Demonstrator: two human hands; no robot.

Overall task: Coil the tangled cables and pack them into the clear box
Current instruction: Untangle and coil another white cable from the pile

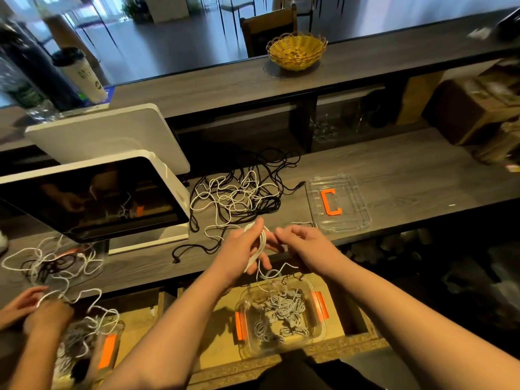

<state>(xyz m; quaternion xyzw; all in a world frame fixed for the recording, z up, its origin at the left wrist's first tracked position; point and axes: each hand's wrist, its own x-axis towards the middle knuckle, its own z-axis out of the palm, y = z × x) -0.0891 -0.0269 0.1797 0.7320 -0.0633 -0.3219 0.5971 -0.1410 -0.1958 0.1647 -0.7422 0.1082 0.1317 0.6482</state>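
Observation:
My left hand (244, 243) holds a coil of white cable (260, 244) above the front edge of the grey counter. My right hand (299, 240), close beside it, pinches the same cable, and a loose white end hangs down from the coil. Below my hands a clear box (318, 330) with orange clips holds several coiled white cables. A tangle of black and white cables (239, 195) lies on the counter behind my hands. The box's clear lid (360, 209) with an orange handle lies to the right of the tangle.
A white point-of-sale screen (92, 198) stands at the left. Another person's hands (33, 311) work white cable at the lower left over a second clear box (108, 350). A yellow basket (297, 50) sits on the raised back shelf.

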